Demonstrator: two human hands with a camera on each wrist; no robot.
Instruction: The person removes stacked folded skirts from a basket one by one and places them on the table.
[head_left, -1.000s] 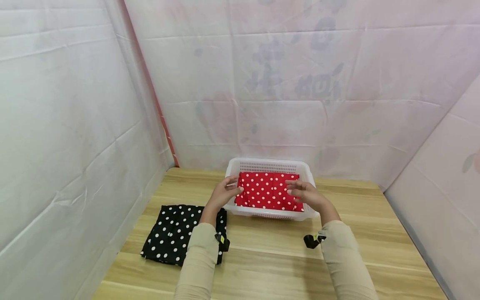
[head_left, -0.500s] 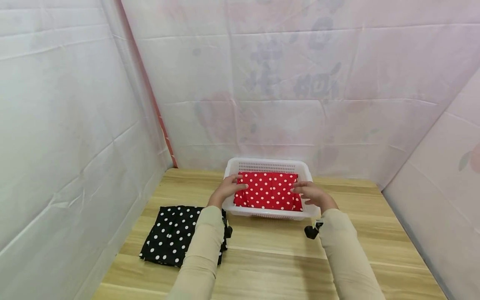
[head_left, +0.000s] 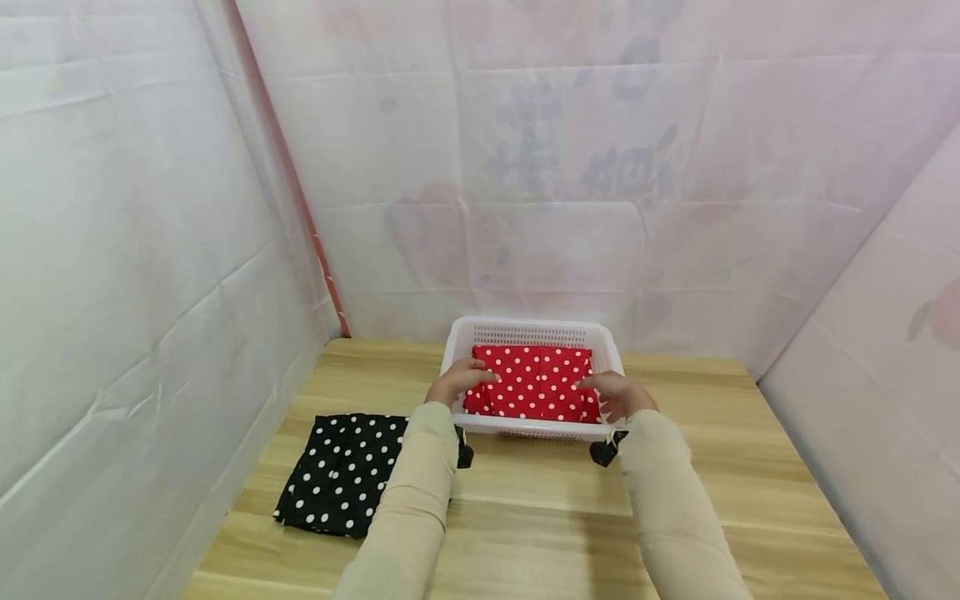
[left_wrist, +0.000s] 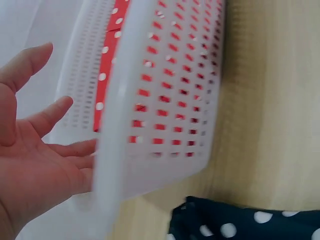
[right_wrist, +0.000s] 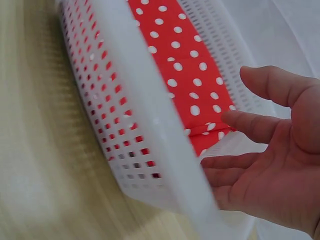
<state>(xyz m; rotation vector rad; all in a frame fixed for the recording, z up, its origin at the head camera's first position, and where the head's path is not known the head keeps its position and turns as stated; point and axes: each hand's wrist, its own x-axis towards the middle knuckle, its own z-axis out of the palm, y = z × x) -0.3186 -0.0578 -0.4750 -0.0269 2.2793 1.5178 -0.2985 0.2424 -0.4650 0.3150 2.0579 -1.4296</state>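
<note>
A folded red cloth with white dots (head_left: 536,385) lies inside a white perforated plastic basket (head_left: 525,428). My left hand (head_left: 459,382) is over the basket's left end, with fingers extended inward; in the left wrist view its fingertips (left_wrist: 85,148) reach behind the rim, and I cannot tell whether they touch it. At the right end, my right hand (head_left: 619,394) reaches in the same way. Its fingers (right_wrist: 250,125) are loosely extended near the cloth's edge, and contact is unclear. Neither hand grips anything. A folded black cloth with white dots (head_left: 341,475) lies left of the basket, partly behind my left sleeve.
The basket stands at the back of a wooden table (head_left: 540,533), close to a pale printed fabric wall (head_left: 547,200). More fabric hangs along the left and right sides. A small black camera (head_left: 603,450) is worn on the right wrist.
Both hands have shifted slightly and turned to a lower, flatter pose at the basket's ends. The view has moved a little. The red cloth and black cloth stay in place.
</note>
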